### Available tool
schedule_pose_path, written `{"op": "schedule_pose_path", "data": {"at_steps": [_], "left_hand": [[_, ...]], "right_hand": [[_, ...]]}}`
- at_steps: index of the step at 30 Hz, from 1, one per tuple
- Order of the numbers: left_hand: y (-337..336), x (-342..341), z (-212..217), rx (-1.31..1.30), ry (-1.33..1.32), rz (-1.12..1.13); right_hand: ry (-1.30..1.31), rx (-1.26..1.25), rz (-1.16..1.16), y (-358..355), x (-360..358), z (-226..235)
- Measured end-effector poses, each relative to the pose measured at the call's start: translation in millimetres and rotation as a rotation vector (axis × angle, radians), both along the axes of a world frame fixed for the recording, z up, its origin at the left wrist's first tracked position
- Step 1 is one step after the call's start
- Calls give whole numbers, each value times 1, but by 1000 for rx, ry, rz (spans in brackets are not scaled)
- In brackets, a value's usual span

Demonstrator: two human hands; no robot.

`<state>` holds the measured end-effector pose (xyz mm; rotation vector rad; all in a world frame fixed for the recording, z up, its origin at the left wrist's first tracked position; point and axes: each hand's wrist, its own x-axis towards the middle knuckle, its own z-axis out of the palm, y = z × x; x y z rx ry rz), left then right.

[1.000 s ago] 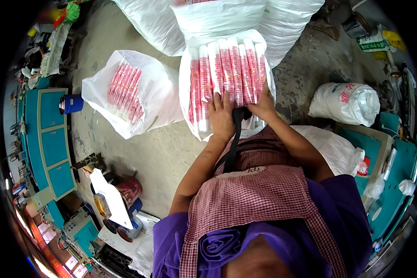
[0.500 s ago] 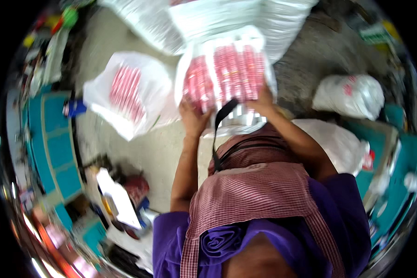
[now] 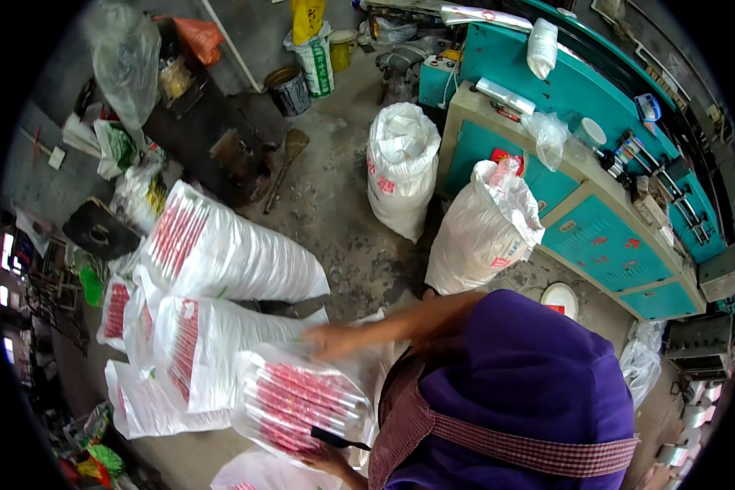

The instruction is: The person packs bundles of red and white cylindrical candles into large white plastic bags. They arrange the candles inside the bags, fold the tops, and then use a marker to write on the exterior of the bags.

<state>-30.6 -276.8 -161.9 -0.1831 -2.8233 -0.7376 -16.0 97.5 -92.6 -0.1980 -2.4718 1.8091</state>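
Note:
A clear plastic bag packed with white rolls printed in red lies on its side in front of me. My right hand reaches out over its upper edge and grips the plastic there. My left hand holds the bag from underneath at its near end, beside a flat black object that lies against the bag. My purple top and checked apron fill the lower right.
Several similar filled bags are stacked to the left. Two upright white sacks stand on the concrete floor by a teal cabinet. A dark bucket and clutter sit at the far side.
The view has swung round: the bag, earlier straight ahead at the top, now lies lower left. My hands have gone from side by side at its near end to above and below it.

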Motion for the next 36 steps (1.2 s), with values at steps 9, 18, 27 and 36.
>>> {"op": "schedule_pose_path", "data": {"at_steps": [9, 18, 27, 36], "left_hand": [[61, -2, 39, 513, 22, -37], [341, 65, 221, -285, 392, -277], [370, 62, 210, -118, -73, -322], [392, 21, 180, 199, -220, -430]], "right_hand": [[665, -424, -1288, 525, 100, 130], [917, -909, -1744, 741, 184, 199], [996, -1210, -1816, 818, 196, 183], [776, -39, -1108, 637, 107, 171]]}}
